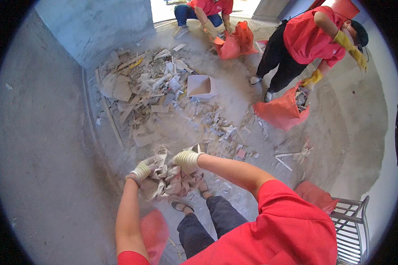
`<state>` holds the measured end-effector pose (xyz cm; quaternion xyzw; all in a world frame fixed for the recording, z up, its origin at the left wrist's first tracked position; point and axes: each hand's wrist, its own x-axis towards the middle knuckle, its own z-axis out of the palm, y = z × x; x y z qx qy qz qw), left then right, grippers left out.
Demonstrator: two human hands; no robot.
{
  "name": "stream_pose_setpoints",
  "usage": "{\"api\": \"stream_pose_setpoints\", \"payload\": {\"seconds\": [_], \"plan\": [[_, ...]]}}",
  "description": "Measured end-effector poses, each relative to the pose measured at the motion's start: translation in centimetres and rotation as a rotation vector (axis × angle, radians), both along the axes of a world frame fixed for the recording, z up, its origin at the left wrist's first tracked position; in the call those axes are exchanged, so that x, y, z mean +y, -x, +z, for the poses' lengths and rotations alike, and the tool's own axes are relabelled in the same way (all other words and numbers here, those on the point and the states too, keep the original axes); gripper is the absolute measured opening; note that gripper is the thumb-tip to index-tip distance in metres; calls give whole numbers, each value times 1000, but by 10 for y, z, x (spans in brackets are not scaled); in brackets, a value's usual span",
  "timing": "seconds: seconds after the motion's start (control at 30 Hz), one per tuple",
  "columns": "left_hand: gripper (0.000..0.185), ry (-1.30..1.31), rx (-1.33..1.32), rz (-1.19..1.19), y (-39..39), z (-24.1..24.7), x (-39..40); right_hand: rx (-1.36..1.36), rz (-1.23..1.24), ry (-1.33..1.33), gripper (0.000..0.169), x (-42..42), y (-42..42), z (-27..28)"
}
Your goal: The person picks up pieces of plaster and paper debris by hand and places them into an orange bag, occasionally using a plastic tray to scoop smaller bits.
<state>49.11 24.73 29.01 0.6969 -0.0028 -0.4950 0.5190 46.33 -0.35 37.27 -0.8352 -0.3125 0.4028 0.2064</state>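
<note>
Both my hands wear pale knitted work gloves with ribbed cuffs. A bundle of crumpled, dusty sheet material [174, 182], paper or cloth, hangs between them just above my feet. My left hand [143, 169] is closed on its left edge, and my right hand [187, 159] grips its upper right part; the fingers of both are partly hidden by the bundle. Beyond it lies a heap of rubble, wood strips and torn scraps [152, 89], with an open pale box [199, 85] at its right side. A red woven sack [154, 233] stands by my left forearm.
A co-worker at the right holds a filled red sack [282, 109]; another crouches at the back with a red sack [233, 44]. A wooden strip [109, 112] lies along the left. A metal rack [350, 225] and red sack [315, 195] are at the lower right. Dust hangs about.
</note>
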Motion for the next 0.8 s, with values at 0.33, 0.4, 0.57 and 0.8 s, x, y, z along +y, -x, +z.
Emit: {"api": "stream_pose_setpoints", "payload": {"seconds": [0.33, 0.4, 0.57, 0.8], "plan": [[34, -381, -585, -387, 46, 16, -76, -79, -155, -20, 99, -10, 11, -37], [28, -439, -724, -429, 56, 7, -77, 100, -42, 135, 96, -4, 7, -15], [20, -406, -863, -337, 73, -7, -82, 35, -52, 126, 76, -12, 14, -49], [60, -317, -933, 297, 124, 40, -39, -110, -14, 106, 46, -7, 38, -54]]}}
